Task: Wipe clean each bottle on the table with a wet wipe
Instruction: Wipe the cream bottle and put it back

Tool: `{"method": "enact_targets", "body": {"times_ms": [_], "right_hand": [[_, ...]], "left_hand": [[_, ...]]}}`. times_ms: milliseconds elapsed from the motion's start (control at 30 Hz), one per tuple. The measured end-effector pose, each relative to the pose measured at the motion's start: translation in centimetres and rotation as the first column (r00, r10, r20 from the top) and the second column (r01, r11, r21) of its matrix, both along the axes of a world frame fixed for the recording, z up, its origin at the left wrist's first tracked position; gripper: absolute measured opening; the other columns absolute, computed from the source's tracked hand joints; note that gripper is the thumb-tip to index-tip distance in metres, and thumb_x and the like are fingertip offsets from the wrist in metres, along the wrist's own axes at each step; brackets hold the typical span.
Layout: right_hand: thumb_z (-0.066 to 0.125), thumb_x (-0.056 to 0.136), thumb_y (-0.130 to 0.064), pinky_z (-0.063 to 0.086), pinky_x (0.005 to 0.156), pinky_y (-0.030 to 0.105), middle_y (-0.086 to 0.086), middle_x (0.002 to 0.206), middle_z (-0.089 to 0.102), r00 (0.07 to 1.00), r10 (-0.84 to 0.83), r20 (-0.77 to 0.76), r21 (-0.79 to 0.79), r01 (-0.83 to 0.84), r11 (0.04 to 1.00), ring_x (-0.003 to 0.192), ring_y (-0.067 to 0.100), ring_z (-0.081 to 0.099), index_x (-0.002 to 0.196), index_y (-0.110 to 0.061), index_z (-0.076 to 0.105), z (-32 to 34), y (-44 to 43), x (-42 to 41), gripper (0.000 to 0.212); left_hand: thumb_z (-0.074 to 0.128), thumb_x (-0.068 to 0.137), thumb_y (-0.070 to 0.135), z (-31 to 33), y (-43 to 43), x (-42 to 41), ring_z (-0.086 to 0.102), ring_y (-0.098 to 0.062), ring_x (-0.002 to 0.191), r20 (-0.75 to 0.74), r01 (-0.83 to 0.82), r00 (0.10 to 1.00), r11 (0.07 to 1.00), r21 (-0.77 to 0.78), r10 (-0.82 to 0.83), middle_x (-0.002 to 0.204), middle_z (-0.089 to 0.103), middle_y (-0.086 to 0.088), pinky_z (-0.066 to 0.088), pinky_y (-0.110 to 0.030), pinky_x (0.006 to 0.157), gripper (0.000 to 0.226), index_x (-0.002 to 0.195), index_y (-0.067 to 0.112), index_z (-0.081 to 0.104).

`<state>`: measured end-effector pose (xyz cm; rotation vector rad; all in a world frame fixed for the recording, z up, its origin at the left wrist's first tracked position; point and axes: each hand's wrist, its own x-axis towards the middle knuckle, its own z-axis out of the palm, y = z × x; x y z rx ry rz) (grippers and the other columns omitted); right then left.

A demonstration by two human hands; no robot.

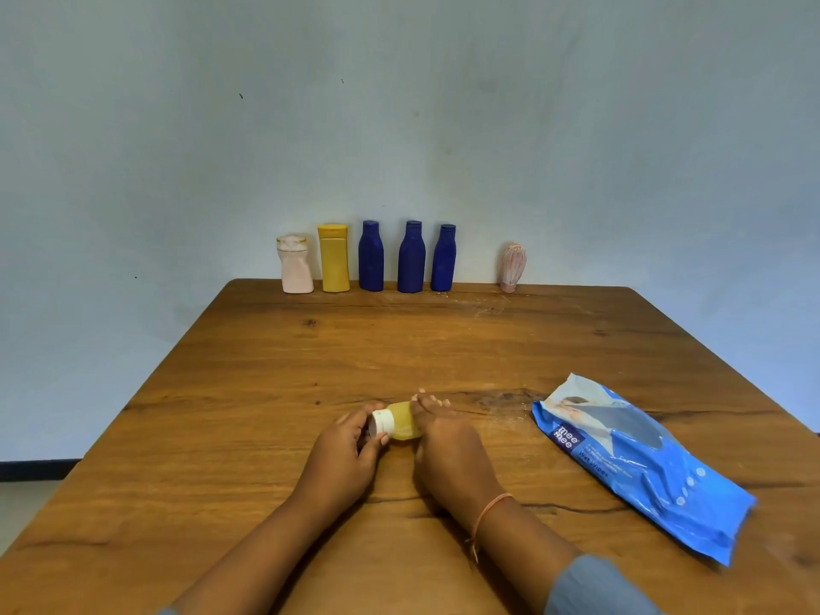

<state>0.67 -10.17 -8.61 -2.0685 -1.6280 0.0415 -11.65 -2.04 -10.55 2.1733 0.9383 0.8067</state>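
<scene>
Bottle in hand: a small yellow bottle (404, 421) lies on its side, low over the near middle of the wooden table (266, 392), held between both hands.
Left hand (344, 454): fingers and thumb curl round the white cap (382, 423) end.
Right hand (443, 441): fingers wrap over the bottle's body; whether a wipe sits under the palm cannot be told.
Wipes: the blue wet-wipes pack (634, 459) lies to the right, well apart from the hands.
Waiting row: at the far edge stand a pale pink bottle (295, 265), a tall yellow bottle (333, 258), three blue bottles (411, 258) and a ribbed pink bottle (513, 267).
Risks: twisting against the cap could loosen it and let the contents leak. A wet body could slip and roll away. Reaching over to the row could topple its close-set bottles.
</scene>
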Motion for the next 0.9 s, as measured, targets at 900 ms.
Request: {"method": "enact_targets", "body": {"times_ms": [900], "right_hand": [[0.055, 0.069, -0.003, 0.030, 0.101, 0.037, 0.015, 0.125, 0.059, 0.984, 0.144, 0.102, 0.031, -0.148, 0.989, 0.112, 0.027, 0.060, 0.120, 0.000, 0.060, -0.6, -0.2, 0.6, 0.051]], "left_hand": [[0.064, 0.083, 0.009, 0.2, -0.1, 0.1, 0.062, -0.002, 0.094, 0.068, -0.005, 0.998, 0.996, -0.086, 0.011, 0.102, 0.064, 0.014, 0.046, -0.008, 0.082, 0.035, 0.116, 0.020, 0.060]]}}
